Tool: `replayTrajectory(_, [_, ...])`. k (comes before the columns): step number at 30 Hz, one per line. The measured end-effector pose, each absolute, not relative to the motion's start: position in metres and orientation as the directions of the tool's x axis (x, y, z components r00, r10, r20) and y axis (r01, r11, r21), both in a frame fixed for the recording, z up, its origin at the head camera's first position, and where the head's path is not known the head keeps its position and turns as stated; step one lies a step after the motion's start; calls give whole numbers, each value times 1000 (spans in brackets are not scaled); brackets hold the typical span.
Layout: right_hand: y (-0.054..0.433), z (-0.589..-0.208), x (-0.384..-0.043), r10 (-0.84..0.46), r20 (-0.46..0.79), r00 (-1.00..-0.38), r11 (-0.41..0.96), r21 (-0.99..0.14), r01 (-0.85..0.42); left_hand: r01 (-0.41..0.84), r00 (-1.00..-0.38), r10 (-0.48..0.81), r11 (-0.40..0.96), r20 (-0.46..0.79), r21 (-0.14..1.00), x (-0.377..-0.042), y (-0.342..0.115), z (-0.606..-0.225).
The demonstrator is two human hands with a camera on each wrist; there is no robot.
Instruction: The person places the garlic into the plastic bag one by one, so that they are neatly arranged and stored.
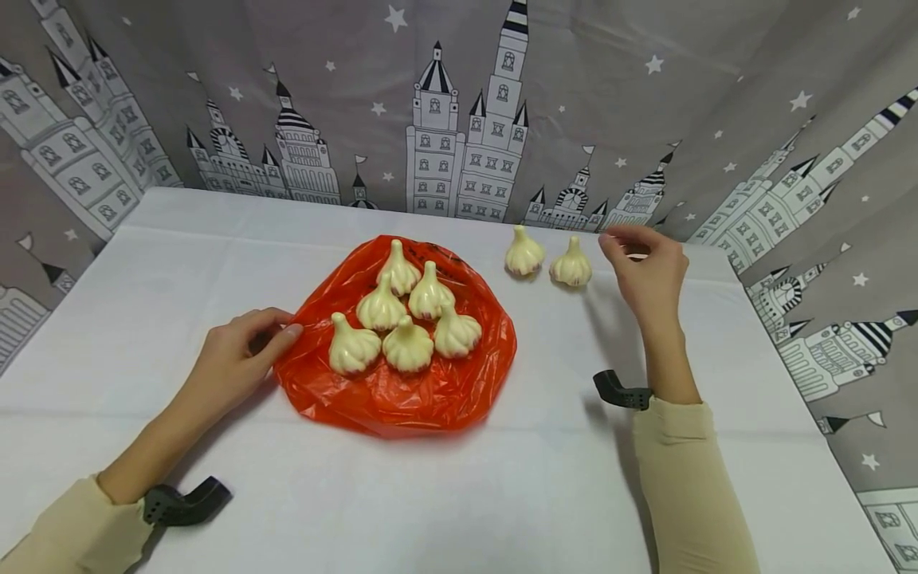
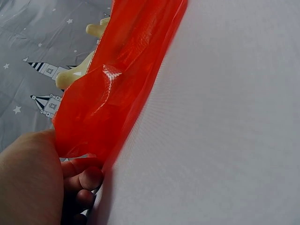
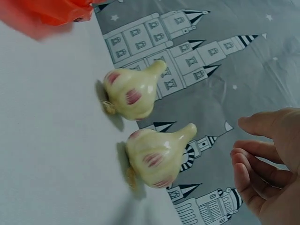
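My left hand (image 1: 240,351) pinches the left edge of a red plastic bag (image 1: 308,391) between thumb and fingers; in the left wrist view the bag's rim (image 2: 89,126) rises from the thumb. Several garlic bulbs (image 1: 407,347) lie in a cluster on the bag. To the bag's right, two more garlic bulbs stand on the table, one farther left (image 1: 524,253) and one nearer my right hand (image 1: 571,265). My right hand (image 1: 649,267) hovers just right of that nearer bulb (image 3: 157,157), its fingers loosely bent and holding nothing, with a gap between thumb and fingertips.
A white cloth (image 1: 430,502) covers the table. Behind its far edge hangs a grey curtain (image 1: 610,72) printed with castles and stars. Black wrist cameras (image 1: 186,502) are strapped to both wrists, over the ends of beige sleeves (image 1: 688,478).
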State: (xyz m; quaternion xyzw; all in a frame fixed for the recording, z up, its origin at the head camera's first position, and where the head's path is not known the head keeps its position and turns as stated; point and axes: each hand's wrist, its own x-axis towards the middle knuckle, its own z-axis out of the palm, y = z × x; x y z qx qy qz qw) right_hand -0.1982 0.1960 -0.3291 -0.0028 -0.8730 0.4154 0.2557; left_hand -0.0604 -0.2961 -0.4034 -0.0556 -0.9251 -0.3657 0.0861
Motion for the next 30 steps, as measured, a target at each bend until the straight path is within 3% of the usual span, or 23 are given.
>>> replayTrajectory(16, [183, -355, -221, 141, 342, -929, 695, -702, -153, 152, -983, 37, 720, 182, 677, -60, -294, -409])
replayTrajectory(30, [179, -359, -234, 104, 389, -915, 663, -713, -228, 203, -969, 43, 701, 244, 683, -59, -297, -408])
